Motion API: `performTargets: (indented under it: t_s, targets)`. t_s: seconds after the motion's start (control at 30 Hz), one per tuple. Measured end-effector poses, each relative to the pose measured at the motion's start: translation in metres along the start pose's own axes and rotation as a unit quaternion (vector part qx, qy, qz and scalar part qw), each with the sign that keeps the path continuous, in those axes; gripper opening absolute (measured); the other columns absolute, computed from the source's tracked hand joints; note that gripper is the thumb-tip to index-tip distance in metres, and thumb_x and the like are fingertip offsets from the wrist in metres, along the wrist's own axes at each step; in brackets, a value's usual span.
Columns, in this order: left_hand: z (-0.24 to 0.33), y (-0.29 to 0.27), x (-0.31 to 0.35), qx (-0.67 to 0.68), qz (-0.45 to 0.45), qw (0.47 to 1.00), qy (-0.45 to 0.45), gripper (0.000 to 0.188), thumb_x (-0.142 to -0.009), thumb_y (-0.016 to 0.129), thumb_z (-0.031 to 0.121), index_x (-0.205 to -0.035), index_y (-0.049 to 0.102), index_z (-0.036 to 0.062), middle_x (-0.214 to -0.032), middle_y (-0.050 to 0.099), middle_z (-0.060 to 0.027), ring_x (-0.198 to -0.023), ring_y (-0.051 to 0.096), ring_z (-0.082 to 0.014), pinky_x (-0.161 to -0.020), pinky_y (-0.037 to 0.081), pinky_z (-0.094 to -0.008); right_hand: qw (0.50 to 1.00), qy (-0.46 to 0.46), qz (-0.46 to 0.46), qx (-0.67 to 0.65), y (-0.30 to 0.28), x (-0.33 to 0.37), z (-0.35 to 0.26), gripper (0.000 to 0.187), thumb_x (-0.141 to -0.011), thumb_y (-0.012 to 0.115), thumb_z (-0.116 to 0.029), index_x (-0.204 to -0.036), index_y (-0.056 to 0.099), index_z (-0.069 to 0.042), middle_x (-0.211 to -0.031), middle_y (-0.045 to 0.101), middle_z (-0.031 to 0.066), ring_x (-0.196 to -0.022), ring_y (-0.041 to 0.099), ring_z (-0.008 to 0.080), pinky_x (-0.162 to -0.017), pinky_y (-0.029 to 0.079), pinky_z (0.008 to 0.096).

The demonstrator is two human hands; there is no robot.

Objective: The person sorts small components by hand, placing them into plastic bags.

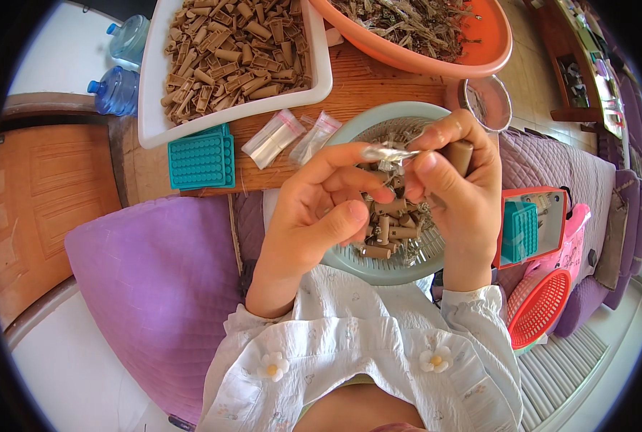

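Both hands are raised over a pale green plastic basket (346, 133) that holds brown plastic cylinders (400, 232) and clear, silvery pieces. My right hand (461, 187) pinches a thin, shiny silvery strip (391, 154) between thumb and forefinger. A single brown cylinder (458, 155) sits against the fingers of that same hand. My left hand (321, 205) has its fingers apart and curved, the forefinger's tip at the strip's other end. What the strip is made of is too blurred to tell.
On the wooden table (364, 86) stand a white tub (238, 111) of brown half-shell parts and an orange basin (407, 61) of silvery pieces. Small clear bags (274, 138) lie beside teal trays (202, 158). At right are a red-rimmed box (508, 252) and a red basket (540, 306).
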State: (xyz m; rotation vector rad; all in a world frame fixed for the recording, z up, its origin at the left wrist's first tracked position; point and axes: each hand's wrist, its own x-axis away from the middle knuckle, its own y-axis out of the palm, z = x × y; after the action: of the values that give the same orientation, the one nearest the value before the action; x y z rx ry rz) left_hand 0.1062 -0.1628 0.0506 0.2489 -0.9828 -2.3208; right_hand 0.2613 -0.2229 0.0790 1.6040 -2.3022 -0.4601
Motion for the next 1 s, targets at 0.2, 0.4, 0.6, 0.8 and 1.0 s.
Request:
performTargets:
  t_s: [0.2,0.4,0.6,0.8,1.0]
  targets:
    - [-0.017,-0.007,0.0,-0.07,-0.049,0.996,-0.01,0.036,-0.082,0.052,0.008,-0.117,0.044,0.0022,-0.092,0.058,-0.0084,-0.076,0.056,-0.012,-0.066,0.043,-0.0211,0.997,-0.046,0.033,-0.053,-0.006,-0.002,-0.005,0.01,-0.079,0.057,-0.002,-0.084,0.049,-0.002,-0.075,0.057,0.0078,-0.057,0.054,0.0091,-0.051,0.043,0.0191]
    - [-0.017,-0.004,0.004,-0.05,-0.007,0.997,-0.062,0.026,-0.086,0.047,0.01,-0.111,0.045,0.0012,-0.099,0.058,-0.0117,-0.09,0.058,-0.0179,-0.074,0.046,-0.0261,0.993,-0.067,0.045,-0.09,-0.011,-0.002,-0.008,0.009,-0.079,0.056,-0.001,-0.086,0.05,-0.001,-0.073,0.056,0.0083,-0.057,0.053,0.0096,-0.05,0.042,0.0186]
    - [-0.015,-0.003,0.005,-0.029,0.016,0.999,-0.015,0.025,-0.089,0.045,0.023,-0.105,0.042,0.0032,-0.102,0.057,-0.0135,-0.085,0.061,-0.0229,-0.066,0.053,-0.03,0.99,-0.088,0.062,-0.095,-0.018,-0.001,-0.007,0.009,-0.079,0.055,0.0,-0.087,0.05,0.0,-0.074,0.057,0.0102,-0.056,0.053,0.0106,-0.05,0.043,0.0194]
    - [-0.012,0.004,0.005,-0.057,0.05,0.997,-0.011,0.028,-0.089,0.043,0.029,-0.101,0.042,0.0042,-0.102,0.055,-0.0145,-0.084,0.061,-0.0236,-0.059,0.055,-0.029,0.989,-0.085,0.057,-0.108,-0.02,-0.002,-0.005,0.008,-0.079,0.054,0.001,-0.087,0.05,0.0,-0.075,0.058,0.0113,-0.057,0.054,0.0111,-0.049,0.044,0.0196]
    - [-0.014,0.003,0.005,-0.084,0.032,0.996,0.004,0.027,-0.09,0.041,0.029,-0.101,0.042,0.0036,-0.099,0.055,-0.0138,-0.086,0.061,-0.0209,-0.052,0.054,-0.0235,0.993,-0.078,0.034,-0.082,-0.019,-0.001,-0.003,0.008,-0.079,0.056,-0.001,-0.084,0.05,-0.001,-0.072,0.058,0.0097,-0.055,0.053,0.0099,-0.048,0.043,0.0192]
